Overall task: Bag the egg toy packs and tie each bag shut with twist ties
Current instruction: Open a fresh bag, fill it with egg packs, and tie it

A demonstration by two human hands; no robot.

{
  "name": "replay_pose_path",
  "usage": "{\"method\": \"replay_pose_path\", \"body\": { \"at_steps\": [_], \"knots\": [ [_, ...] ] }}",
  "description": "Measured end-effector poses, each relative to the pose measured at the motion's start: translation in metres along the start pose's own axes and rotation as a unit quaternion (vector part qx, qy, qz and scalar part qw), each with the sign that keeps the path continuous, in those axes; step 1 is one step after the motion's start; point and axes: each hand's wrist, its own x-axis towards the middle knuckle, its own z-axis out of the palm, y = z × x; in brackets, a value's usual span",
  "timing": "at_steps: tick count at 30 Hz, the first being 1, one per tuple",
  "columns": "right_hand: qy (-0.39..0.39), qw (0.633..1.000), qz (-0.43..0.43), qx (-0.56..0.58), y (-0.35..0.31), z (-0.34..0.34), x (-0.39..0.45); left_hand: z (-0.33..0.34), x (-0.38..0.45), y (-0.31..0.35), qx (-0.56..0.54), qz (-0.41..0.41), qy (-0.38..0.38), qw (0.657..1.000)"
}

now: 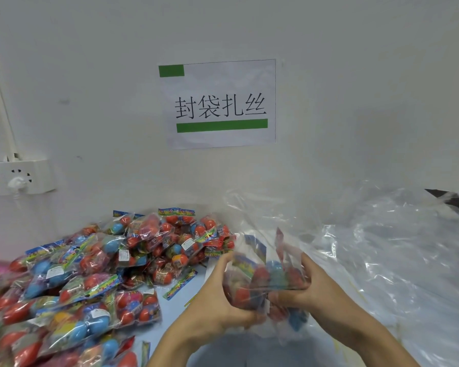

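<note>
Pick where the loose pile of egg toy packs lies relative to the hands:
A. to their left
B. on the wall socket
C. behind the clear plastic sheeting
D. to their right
A: the pile spreads over the table left of the left hand and right hand, which both grip a clear bag of packs.

Heaped egg packs (72, 274), one bagged (263, 279)

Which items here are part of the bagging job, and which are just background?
In the job: left hand and right hand holding a clear bag of egg packs; pile of egg packs; heap of clear bags.

Background: wall sign; power strip.
</note>
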Motion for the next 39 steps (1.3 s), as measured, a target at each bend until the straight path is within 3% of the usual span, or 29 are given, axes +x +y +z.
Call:
{"method": "replay_pose_path", "body": {
  "at_steps": [5, 10, 13, 18, 25, 31, 35, 39],
  "knots": [
    [0.013, 1.000, 0.001, -0.001, 0.000, 0.003, 0.002, -0.005, 0.001, 0.002, -0.016, -0.004, 0.037, 0.999],
    [0.031, 0.999, -0.004, -0.020, 0.003, 0.004, 0.001, -0.009, -0.003, 0.000, 0.021, -0.054, -0.034, 0.998],
    [0.037, 0.999, -0.007, -0.036, 0.004, 0.005, 0.000, -0.009, -0.003, 0.000, 0.053, -0.070, -0.031, 0.996],
    [-0.033, 0.998, 0.030, -0.047, 0.001, 0.004, -0.003, -0.010, -0.004, 0.000, 0.037, -0.047, -0.001, 0.998],
    [-0.072, 0.996, 0.041, -0.040, -0.003, 0.009, -0.004, -0.005, -0.002, 0.005, -0.036, -0.030, -0.022, 0.999],
    [-0.046, 0.996, 0.036, -0.064, 0.001, 0.012, -0.003, -0.008, -0.004, 0.007, -0.020, -0.023, -0.019, 0.999],
    [-0.121, 0.992, 0.035, 0.001, -0.001, 0.006, -0.003, -0.004, -0.005, 0.011, 0.006, -0.038, 0.032, 0.999],
    [-0.017, 0.999, 0.014, 0.026, -0.003, 0.010, 0.000, -0.001, -0.004, 0.017, 0.028, -0.011, 0.092, 0.995]
  ]
}}
